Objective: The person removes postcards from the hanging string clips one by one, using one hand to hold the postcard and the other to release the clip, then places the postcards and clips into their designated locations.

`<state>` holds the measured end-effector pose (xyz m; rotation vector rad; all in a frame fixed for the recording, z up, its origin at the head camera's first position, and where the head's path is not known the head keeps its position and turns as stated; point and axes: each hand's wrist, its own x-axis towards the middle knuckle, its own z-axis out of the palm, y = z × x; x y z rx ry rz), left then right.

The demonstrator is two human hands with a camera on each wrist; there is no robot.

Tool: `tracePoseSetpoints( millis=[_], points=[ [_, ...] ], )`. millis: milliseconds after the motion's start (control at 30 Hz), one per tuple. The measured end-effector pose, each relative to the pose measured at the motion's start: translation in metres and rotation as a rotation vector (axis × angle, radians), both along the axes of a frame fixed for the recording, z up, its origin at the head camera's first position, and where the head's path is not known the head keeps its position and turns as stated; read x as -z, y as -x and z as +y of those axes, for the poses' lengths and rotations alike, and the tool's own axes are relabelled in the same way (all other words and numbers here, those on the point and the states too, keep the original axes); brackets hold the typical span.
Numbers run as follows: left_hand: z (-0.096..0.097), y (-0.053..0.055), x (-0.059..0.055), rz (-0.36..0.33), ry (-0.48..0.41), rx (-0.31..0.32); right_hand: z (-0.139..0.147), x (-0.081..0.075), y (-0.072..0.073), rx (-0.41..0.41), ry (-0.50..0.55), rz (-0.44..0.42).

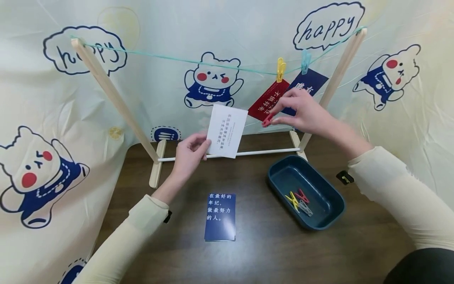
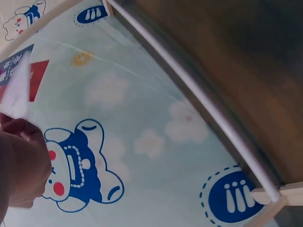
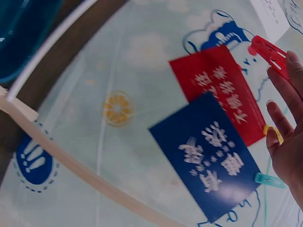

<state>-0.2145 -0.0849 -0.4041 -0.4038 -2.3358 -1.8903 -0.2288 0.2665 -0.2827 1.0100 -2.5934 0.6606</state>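
Note:
My left hand [image 1: 191, 152] pinches a white card [image 1: 227, 130] with printed characters by its lower left edge, below the green string [image 1: 159, 58]. Between thumb and fingers of my right hand [image 1: 301, 110] is a red clothespin [image 1: 267, 120], also plain in the right wrist view. Behind that hand, a red card [image 1: 267, 100] hangs from a yellow clothespin [image 1: 281, 70]. Beside it a blue card [image 3: 206, 156] hangs from a light-blue clothespin [image 1: 306, 62], partly covered by my hand in the head view. The left wrist view shows only part of my left hand [image 2: 23, 161].
A wooden frame [image 1: 117, 100] with a white crossbar [image 1: 262, 152] carries the string. On the brown table [image 1: 170, 244] lie blue cards [image 1: 220, 227] and a dark blue tray [image 1: 328, 193] holding several clothespins [image 1: 301, 196]. A patterned cloth [image 1: 159, 23] hangs behind.

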Motion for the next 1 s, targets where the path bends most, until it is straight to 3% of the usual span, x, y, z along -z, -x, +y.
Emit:
tracePoseSetpoints(
  millis=[200,500,633,833,1000],
  points=[
    [-0.007,-0.021,0.02,-0.15,0.108,0.054,0.007,0.026,-0.009,0.012,-0.063,-0.084],
    [-0.014,-0.04,0.044,-0.301,0.218,0.147,0.023,0.047,-0.017,0.097,-0.113,-0.167],
    [-0.016,-0.048,0.055,-0.381,0.244,0.18,0.03,0.06,-0.021,0.08,-0.128,-0.19],
    [-0.017,-0.061,0.074,-0.524,0.275,0.224,0.039,0.09,-0.03,0.048,-0.165,-0.291],
    [-0.019,-0.069,0.088,-0.583,0.273,0.259,0.044,0.118,-0.037,0.022,-0.203,-0.339]
  ],
)
